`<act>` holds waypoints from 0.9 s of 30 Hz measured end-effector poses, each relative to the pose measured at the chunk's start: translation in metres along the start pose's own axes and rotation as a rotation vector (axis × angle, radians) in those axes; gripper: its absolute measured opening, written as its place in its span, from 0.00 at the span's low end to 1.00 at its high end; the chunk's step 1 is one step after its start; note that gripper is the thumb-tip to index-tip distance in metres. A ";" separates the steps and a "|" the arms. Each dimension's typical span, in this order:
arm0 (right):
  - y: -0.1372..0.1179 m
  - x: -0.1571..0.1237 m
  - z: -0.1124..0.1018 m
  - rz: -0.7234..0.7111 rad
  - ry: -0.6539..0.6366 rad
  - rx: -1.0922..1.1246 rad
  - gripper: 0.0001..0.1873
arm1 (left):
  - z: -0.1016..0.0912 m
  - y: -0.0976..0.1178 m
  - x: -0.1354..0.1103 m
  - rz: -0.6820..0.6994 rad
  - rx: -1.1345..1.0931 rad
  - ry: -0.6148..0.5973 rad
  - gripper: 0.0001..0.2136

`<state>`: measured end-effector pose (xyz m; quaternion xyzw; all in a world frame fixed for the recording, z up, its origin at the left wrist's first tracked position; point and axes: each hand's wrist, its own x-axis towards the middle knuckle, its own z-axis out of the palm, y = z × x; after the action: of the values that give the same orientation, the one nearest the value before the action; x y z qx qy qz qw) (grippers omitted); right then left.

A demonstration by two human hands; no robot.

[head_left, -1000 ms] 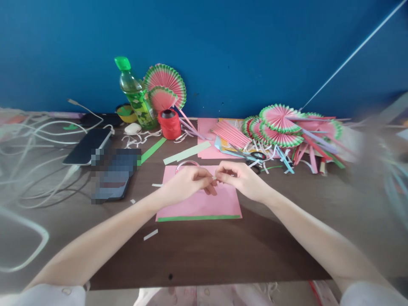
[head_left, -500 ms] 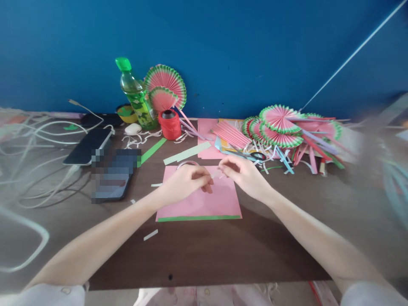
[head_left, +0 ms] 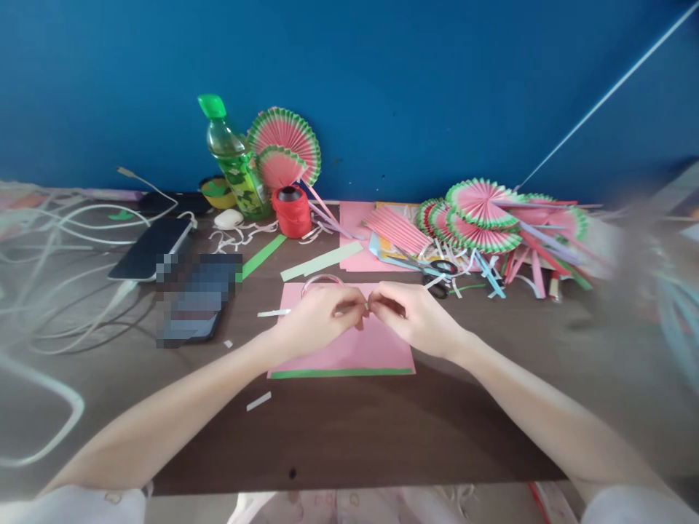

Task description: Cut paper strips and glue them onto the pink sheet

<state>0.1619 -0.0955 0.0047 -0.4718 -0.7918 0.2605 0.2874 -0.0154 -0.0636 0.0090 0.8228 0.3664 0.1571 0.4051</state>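
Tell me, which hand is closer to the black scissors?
Right. The right hand lies just in front of the scissors; the left hand sits farther left, over the pink sheet.

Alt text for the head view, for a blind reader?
The left hand and right hand meet fingertip to fingertip, pinching a small pale strip over a pink sheet on a brown table. Behind lie watermelon paper fans, scissors, a spool and a green bottle; phones sit left.
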 end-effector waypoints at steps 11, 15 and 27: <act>-0.003 0.000 0.002 0.058 -0.079 -0.038 0.08 | 0.003 0.003 -0.003 0.039 0.181 0.056 0.10; -0.002 -0.001 0.004 0.056 -0.094 -0.042 0.08 | 0.004 0.001 -0.003 0.029 0.144 0.046 0.11; -0.002 0.000 0.002 0.060 -0.104 0.001 0.09 | 0.004 -0.002 -0.002 -0.038 0.011 0.006 0.09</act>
<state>0.1597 -0.0968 0.0042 -0.4811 -0.7909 0.2936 0.2384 -0.0151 -0.0666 0.0054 0.8175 0.3840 0.1500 0.4021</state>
